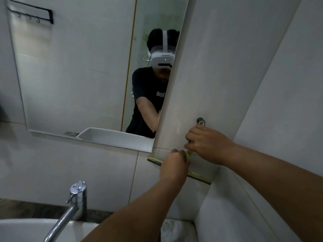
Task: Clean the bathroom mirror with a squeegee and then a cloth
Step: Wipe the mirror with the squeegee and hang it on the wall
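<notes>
Hanging on the tiled wall, the mirror (75, 70) was the biggest thing I saw, a tall frameless pane tilted in my view, reflecting pale tiles and the person in a dark shirt and white headset. Below it sat the white basin (26, 229) with its chrome tap (76, 196). To the right of the mirror's lower corner the squeegee (197, 176) lay against the wall, yellow-green with a dark blade; the blade's long axis ran from upper left down to lower right, and the handle pointed up toward a small dark hook (200, 120). The right hand (208, 142) was closed round the handle. The left hand (174, 165) was curled at the squeegee's neck, pinching it, fingers mostly hidden.
</notes>
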